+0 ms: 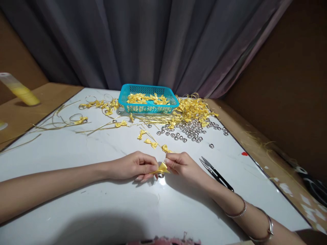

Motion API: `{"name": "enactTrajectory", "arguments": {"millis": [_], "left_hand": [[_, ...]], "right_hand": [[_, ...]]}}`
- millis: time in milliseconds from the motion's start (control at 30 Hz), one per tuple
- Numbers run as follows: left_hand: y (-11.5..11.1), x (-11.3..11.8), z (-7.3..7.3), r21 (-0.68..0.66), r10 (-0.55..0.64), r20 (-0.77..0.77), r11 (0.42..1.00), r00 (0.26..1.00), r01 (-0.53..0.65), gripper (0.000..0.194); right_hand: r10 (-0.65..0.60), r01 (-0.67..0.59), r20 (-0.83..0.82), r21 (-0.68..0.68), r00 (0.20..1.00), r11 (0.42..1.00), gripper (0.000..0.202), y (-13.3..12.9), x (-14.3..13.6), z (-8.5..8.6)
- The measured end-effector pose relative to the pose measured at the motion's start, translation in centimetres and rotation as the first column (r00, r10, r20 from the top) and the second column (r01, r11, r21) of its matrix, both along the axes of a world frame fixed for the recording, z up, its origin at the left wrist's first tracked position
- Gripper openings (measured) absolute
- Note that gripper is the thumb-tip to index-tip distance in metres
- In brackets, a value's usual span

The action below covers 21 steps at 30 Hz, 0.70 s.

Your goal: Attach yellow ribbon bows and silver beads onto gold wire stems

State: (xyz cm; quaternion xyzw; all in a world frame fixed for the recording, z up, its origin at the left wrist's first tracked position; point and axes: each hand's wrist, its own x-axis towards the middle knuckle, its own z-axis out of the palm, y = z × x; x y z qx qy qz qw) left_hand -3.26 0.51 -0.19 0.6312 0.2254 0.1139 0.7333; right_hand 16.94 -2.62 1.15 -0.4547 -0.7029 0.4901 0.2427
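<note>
In the head view, my left hand is closed on a yellow ribbon bow, pinching its left side between thumb and fingers. A shiny silver bead shows just under the bow. My right hand is pinched shut at the bow's upper right edge; what lies between its fingertips is hidden. Just beyond the hands, several loose yellow bows lie on the white table. Black thread snips rest to the right of my right hand, blades pointing away from me.
A blue plastic basket holding yellow bows stands at the back. Beside it are a heap of gold-corded bows and many silver beads. Gold cords spread to the left. A clear tube with yellow contents is far left.
</note>
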Motion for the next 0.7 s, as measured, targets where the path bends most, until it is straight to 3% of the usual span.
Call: {"name": "enactTrajectory", "arguments": {"millis": [133, 200, 267, 333, 367, 433, 500, 567, 700], "left_hand": [[-0.2, 0.0, 0.2, -0.028, -0.006, 0.009, 1.000, 1.000, 0.006, 0.030], [-0.3, 0.1, 0.2, -0.056, 0.034, 0.022, 0.998, 0.999, -0.033, 0.029], [-0.4, 0.2, 0.0, -0.071, 0.086, 0.035, 0.994, 0.996, -0.083, 0.028], [-0.5, 0.3, -0.1, -0.080, 0.128, 0.043, 0.989, 0.991, -0.124, 0.029], [-0.5, 0.4, -0.2, -0.083, 0.143, 0.043, 0.987, 0.989, -0.139, 0.030], [-0.6, 0.4, -0.2, -0.074, 0.171, 0.039, 0.983, 0.985, -0.168, 0.031], [-0.7, 0.5, -0.1, -0.048, 0.187, 0.034, 0.981, 0.982, -0.186, 0.031], [-0.8, 0.5, 0.1, -0.026, 0.185, 0.032, 0.983, 0.982, -0.184, 0.031], [-0.9, 0.6, 0.3, -0.011, 0.180, 0.023, 0.984, 0.983, -0.180, 0.032]], "right_hand": [[0.014, -0.018, 0.072, 0.057, 0.997, 0.998, 0.034, 0.3, 0.5, 0.4], [-0.061, 0.024, 0.153, 0.231, 0.986, 0.973, 0.027, 0.4, 0.9, 0.8], [-0.181, 0.044, 0.220, 0.514, 0.958, 0.857, 0.021, 0.2, 1.3, 1.3], [-0.250, -0.034, 0.274, 0.734, 0.929, 0.678, 0.023, -0.3, 1.2, 1.6], [-0.249, -0.103, 0.314, 0.785, 0.916, 0.611, 0.026, -0.6, 1.0, 1.6], [-0.217, -0.235, 0.406, 0.805, 0.887, 0.545, 0.030, -1.2, 0.4, 1.5], [-0.200, -0.308, 0.473, 0.786, 0.858, 0.535, 0.032, -1.5, -0.2, 1.2], [-0.179, -0.318, 0.494, 0.756, 0.851, 0.572, 0.029, -1.7, -0.6, 1.0], [-0.057, -0.191, 0.367, 0.603, 0.929, 0.775, 0.024, -1.8, -0.6, 1.1]]}}
